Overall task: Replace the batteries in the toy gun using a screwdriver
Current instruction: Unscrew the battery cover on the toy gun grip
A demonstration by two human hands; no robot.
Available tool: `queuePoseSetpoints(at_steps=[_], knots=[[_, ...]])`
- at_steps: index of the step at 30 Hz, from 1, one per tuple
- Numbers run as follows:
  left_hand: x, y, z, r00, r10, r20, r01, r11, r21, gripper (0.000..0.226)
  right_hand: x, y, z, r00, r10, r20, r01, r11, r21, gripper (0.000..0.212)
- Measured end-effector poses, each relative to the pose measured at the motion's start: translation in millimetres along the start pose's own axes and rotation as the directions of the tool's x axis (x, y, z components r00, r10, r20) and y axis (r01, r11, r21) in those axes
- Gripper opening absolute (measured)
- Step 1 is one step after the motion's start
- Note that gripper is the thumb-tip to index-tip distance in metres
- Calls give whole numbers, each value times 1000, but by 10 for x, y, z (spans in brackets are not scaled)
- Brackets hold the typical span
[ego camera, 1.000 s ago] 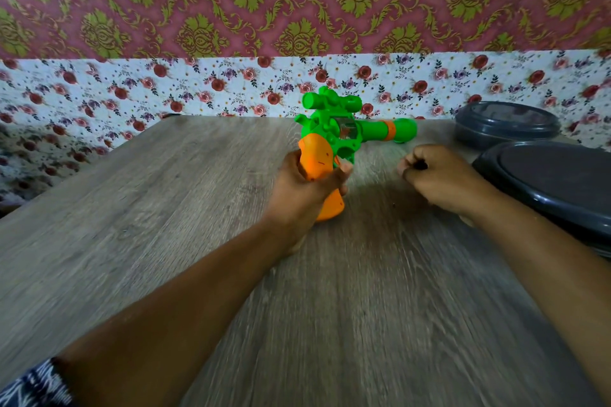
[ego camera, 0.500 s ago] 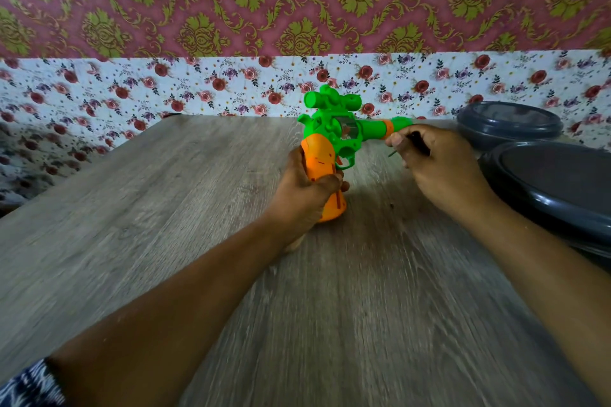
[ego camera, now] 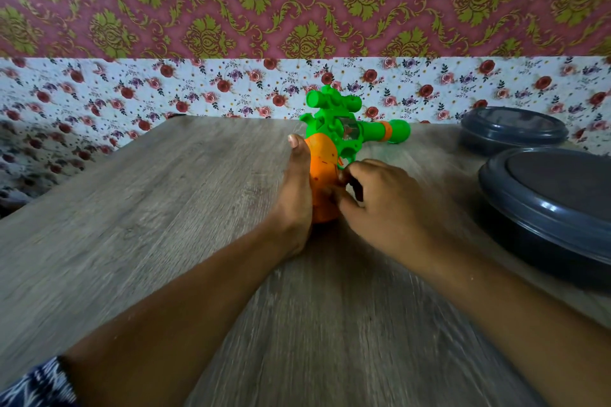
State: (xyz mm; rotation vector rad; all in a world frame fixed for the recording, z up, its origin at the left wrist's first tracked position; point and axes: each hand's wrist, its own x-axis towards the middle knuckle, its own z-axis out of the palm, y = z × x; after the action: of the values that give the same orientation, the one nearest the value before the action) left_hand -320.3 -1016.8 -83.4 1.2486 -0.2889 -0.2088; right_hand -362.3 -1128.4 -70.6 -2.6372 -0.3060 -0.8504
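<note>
Starting at the lower left corner, a patterned blue-and-white sleeve (ego camera: 36,385) was seen, from which the left forearm ran up across the grey wood-grain table (ego camera: 132,208). The left hand (ego camera: 294,195) was laid against the left side of the toy gun (ego camera: 334,142), its thumb stretched straight up along the orange grip; whether the remaining fingers were wrapped round the far side could not be told, as they were hidden. The toy gun was stood upright on the butt of its grip near the middle of the table, with the green body and scope on top and the barrel pointed to the right. The right hand (ego camera: 380,201) was pressed against the right side of the grip just below the trigger guard, its fingers curled together and pinched around a dark, slender object, taken to be the screwdriver (ego camera: 357,190), though its tip was hidden and blurred. Two dark round lidded containers (ego camera: 545,195) were set at the right edge of the table, well apart from the gun.
</note>
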Motion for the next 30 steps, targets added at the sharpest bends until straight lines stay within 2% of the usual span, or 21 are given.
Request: queuePoseSetpoints(at_steps=[2,5,8,10,15,17,19,21,23,25,27,30], knots=[[6,-30,0,998,12,67,-11,1000,-22,82,-31,-52,-6,998,60,-20,-60,998,16,28],[-11,-16,25,996,33,79,-30,999,-42,73,-30,-93,-30,979,204,-4,-203,974,101,37],[-9,-55,52,993,52,105,-52,999,-4,61,3,-65,-42,923,379,60,-383,905,185,40],[-29,-66,60,991,55,120,-55,998,-2,55,10,-52,-51,896,433,101,-445,870,214,42],[-20,-44,51,993,27,112,-26,1000,-11,73,16,-70,-68,882,451,138,-471,854,221,35],[-11,-37,62,992,26,122,-23,999,-25,81,20,-106,-93,878,440,188,-479,818,320,32],[-9,-34,79,993,42,115,-38,998,-43,80,39,-148,-178,879,385,281,-477,696,537,27],[-6,-28,76,991,73,109,-69,997,-37,74,97,-93,-303,876,365,315,-477,562,675,21],[-16,-10,73,996,66,56,-66,998,-3,65,164,65,-430,874,408,264,-464,539,702,29],[-23,-2,66,996,63,70,-64,998,15,60,191,270,-464,883,445,148,-436,664,608,33],[-14,-17,63,996,54,73,-56,998,23,57,169,480,-397,901,432,38,-412,825,386,39],[11,-30,53,998,40,52,-42,999,25,42,121,656,-265,898,440,-1,-439,896,59,42]])
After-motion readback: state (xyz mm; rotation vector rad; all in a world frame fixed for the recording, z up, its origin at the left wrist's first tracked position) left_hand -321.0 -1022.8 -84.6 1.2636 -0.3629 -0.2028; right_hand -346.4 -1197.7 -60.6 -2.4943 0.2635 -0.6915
